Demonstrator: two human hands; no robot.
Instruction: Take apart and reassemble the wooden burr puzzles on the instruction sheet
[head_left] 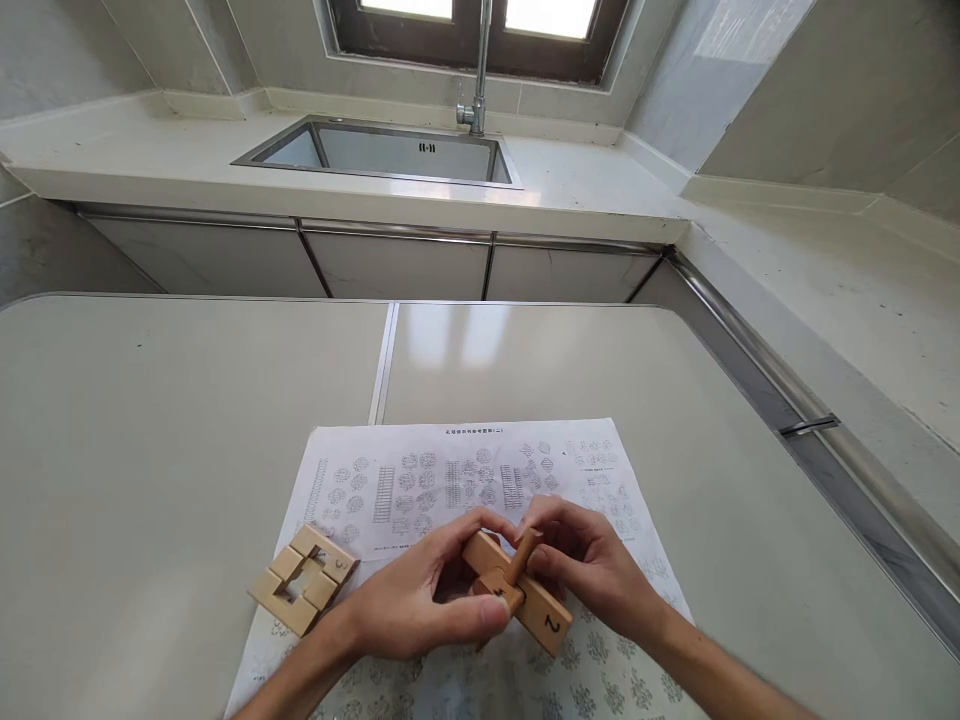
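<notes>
My left hand (442,590) is closed around a wooden interlocking puzzle (541,612), its thumb pressed on the near side. The puzzle's long flat bar carries a black "2" at its lower right end, and other pieces cross it in the middle. A thin wooden piece (523,556) stands up from the crossing, tilted to the right. My right hand (581,555) has its fingers bent in a pinch at that upright piece. Left of my left wrist, a flat wooden frame (304,578) of joined pieces, marked "3", lies partly on the paper.
Under my hands a printed sheet (465,470) with small diagrams and Chinese writing lies on the pale table (165,430). A seam strip (384,360) divides the tabletop. Beyond the table are a counter (570,190) with a steel sink (390,150) and a tap (475,110).
</notes>
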